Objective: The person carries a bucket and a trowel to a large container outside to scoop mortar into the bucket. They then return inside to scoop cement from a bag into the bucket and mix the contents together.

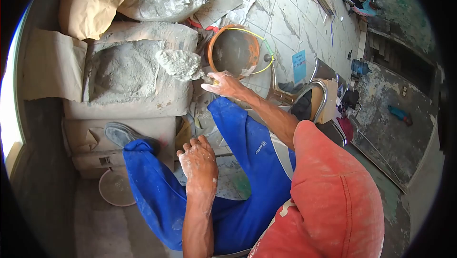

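My right hand (223, 84) grips the handle of a trowel (210, 80). A heap of wet grey mortar (180, 64) covers its blade. The trowel is over the right edge of a torn-open paper cement sack (173, 98), which has grey powder (124, 70) in its opening. Just right of the trowel stands an orange bucket (210, 56) with a yellow-green handle. My left hand (199, 163), dusted with cement, hangs between my knees with its fingers curled in. I see nothing in it, though the palm side is hidden.
My shoe (124, 134) rests on a lower sack (78, 136), near a round basin (116, 204). Dusty bags (164, 3) and brown paper (95, 3) lie behind. Metal-framed chairs (320, 94) stand at right. Another person (364, 1) is far off at the upper right.
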A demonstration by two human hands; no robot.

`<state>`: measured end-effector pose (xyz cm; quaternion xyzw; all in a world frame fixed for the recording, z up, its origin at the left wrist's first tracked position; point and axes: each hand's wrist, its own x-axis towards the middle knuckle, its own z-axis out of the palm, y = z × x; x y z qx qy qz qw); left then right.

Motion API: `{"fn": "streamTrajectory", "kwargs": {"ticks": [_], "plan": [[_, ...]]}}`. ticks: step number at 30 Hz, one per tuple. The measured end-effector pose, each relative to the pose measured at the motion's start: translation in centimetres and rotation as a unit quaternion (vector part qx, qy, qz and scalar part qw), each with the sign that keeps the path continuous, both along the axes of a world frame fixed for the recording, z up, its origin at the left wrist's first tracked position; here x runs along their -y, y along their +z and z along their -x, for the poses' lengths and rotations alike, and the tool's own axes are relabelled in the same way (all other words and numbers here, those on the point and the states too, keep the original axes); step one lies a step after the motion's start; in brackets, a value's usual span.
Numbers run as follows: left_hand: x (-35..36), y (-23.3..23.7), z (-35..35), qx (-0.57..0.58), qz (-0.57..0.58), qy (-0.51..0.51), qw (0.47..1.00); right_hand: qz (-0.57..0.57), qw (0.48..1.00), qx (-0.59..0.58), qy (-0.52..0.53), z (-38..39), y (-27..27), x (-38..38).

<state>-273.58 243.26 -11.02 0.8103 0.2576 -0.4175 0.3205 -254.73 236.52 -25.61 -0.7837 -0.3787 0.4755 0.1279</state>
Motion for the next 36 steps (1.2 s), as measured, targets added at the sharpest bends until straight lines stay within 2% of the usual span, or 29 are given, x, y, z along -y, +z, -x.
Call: {"fn": "streamTrajectory", "kwargs": {"ticks": [3,4,6,9,11,12,14,15,17,18,19,20,21,25,27,30,31,33,36], "plan": [[0.1,0.5,-0.5,0.011,-0.006,-0.030,0.999,-0.008,0.992,0.051,-0.116,-1.7,-0.6,6.9],[0.2,0.6,-0.7,0.020,-0.005,-0.042,0.999,-0.009,0.991,0.048,-0.123,-2.4,-1.3,8.5],[0.2,0.4,-1.0,0.010,0.004,-0.057,0.998,0.137,0.953,-0.027,-0.271,-3.8,-3.3,11.3],[0.9,-0.2,-1.1,-0.002,0.010,-0.077,0.997,0.155,0.935,-0.029,-0.319,-5.9,-9.0,13.9],[1.1,-0.7,-1.3,-0.006,0.007,-0.087,0.996,0.189,0.862,-0.149,-0.445,-7.7,-12.1,13.8],[1.3,-0.8,-1.5,-0.005,0.013,-0.084,0.996,0.189,0.859,-0.156,-0.450,-8.0,-13.3,13.8],[1.7,-1.1,-2.0,-0.009,0.021,-0.084,0.996,0.133,0.798,-0.165,-0.565,-8.2,-15.0,13.1],[1.8,-1.2,-2.5,-0.008,0.022,-0.088,0.996,0.134,0.794,-0.170,-0.568,-8.6,-15.7,12.9],[2.1,-1.3,-2.9,-0.010,0.025,-0.095,0.995,0.147,0.801,-0.174,-0.553,-9.5,-17.1,13.1],[2.4,-1.5,-3.2,0.003,0.028,-0.088,0.996,0.222,0.839,-0.110,-0.485,-10.0,-17.9,12.9],[2.6,-1.6,-3.3,0.015,0.031,-0.083,0.996,0.223,0.837,-0.112,-0.487,-10.1,-17.7,12.7],[2.7,-1.7,-3.4,0.014,0.030,-0.085,0.996,0.254,0.904,-0.006,-0.343,-10.6,-17.1,12.0],[2.9,-1.9,-3.4,0.028,0.021,-0.082,0.996,0.276,0.938,0.101,-0.185,-11.1,-16.3,11.5],[2.8,-2.0,-3.5,0.037,0.012,-0.076,0.996,0.276,0.939,0.144,-0.147,-11.1,-14.8,11.8],[2.6,-1.9,-3.6,0.036,0.016,-0.071,0.997,0.240,0.943,0.214,-0.084,-10.9,-13.9,12.6],[2.5,-2.0,-3.5,0.039,0.013,-0.059,0.997,0.226,0.948,0.221,-0.045,-9.5,-10.8,12.4],[2.6,-2.0,-3.3,0.038,0.014,-0.059,0.997,0.226,0.948,0.219,-0.044,-8.8,-11.1,12.6],[2.6,-2.1,-3.1,0.034,0.017,-0.057,0.998,0.179,0.948,0.256,0.060,-7.5,-12.3,12.5],[2.6,-2.2,-2.6,0.030,0.016,-0.054,0.998,0.204,0.941,0.258,0.074,-6.8,-15.2,10.7]]}}
